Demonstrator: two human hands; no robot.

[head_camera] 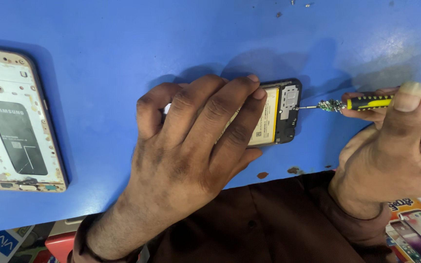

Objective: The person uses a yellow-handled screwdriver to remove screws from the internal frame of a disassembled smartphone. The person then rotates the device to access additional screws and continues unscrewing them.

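Nearest the lens, a brown sleeve (269, 224) low in frame. Left hand (191, 141) spread flat, fingers pressing down an opened black phone (281, 112) at centre, battery exposed. Right hand (395, 141) closed around a yellow-handled screwdriver (366, 102), tip at the phone's right end. Likely mid screw work; steady alignment called for. Blue worktop (123, 44); second stripped phone (15, 122) far left.
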